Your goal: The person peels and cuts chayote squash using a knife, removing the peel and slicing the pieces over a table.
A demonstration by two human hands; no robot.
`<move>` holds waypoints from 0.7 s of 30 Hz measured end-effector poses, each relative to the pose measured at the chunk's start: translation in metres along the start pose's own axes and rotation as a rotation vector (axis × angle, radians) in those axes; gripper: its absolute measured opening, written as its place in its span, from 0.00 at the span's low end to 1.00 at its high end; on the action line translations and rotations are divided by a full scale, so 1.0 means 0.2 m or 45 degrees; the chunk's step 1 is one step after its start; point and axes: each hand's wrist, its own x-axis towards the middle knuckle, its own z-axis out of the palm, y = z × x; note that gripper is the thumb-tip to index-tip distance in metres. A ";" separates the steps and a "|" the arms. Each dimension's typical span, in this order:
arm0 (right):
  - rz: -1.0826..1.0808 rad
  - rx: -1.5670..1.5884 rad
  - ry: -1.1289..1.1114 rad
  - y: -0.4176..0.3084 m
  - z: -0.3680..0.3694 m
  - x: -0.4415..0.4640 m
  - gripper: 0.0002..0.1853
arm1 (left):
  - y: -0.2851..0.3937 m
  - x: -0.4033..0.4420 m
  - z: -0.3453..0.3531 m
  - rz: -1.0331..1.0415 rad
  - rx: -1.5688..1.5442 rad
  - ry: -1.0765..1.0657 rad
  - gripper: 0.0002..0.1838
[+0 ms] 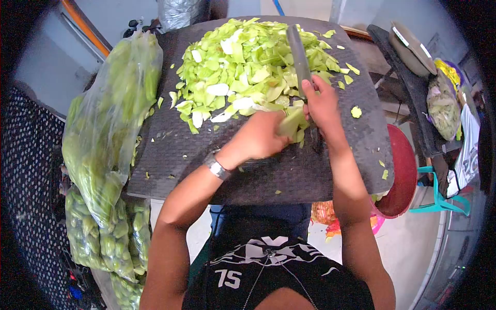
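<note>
My left hand [263, 135] is closed around a pale green leafy vegetable [293, 125], held just above the near middle of the dark table. In my right hand [323, 103] is a knife [298, 57], its broad blade pointing up and away over the pile. The knife's handle is hidden by my fingers. Beyond both hands lies a large heap of chopped green and white vegetable pieces [237, 67]. The cut end of the held vegetable is close to the heap's near edge, beside the knife hand.
A clear plastic bag of long green vegetables [116, 103] leans on the table's [206, 178] left side. Below it sit more bagged vegetables [103, 237]. To the right stand a red tub [400, 173], a teal stool [442, 199] and a shelf with a grey basin [411, 46].
</note>
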 end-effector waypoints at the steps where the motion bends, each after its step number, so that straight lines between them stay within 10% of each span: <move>1: 0.096 0.092 -0.012 -0.06 -0.02 -0.01 0.14 | -0.03 0.01 -0.03 -0.063 -0.373 0.002 0.22; 5: 0.123 0.469 -0.158 -0.13 -0.04 -0.03 0.11 | -0.27 0.06 -0.11 -0.055 -2.164 0.203 0.17; 12: 0.213 0.559 -0.576 -0.27 0.04 -0.18 0.12 | -0.34 0.00 -0.29 -0.243 -2.531 0.268 0.32; 15: 0.277 0.516 -0.666 -0.27 0.05 -0.20 0.17 | -0.51 0.00 -0.29 0.153 -2.603 0.059 0.33; 21: 0.311 0.260 -0.885 -0.43 0.03 -0.31 0.33 | -0.42 0.02 -0.34 0.031 -2.435 0.844 0.32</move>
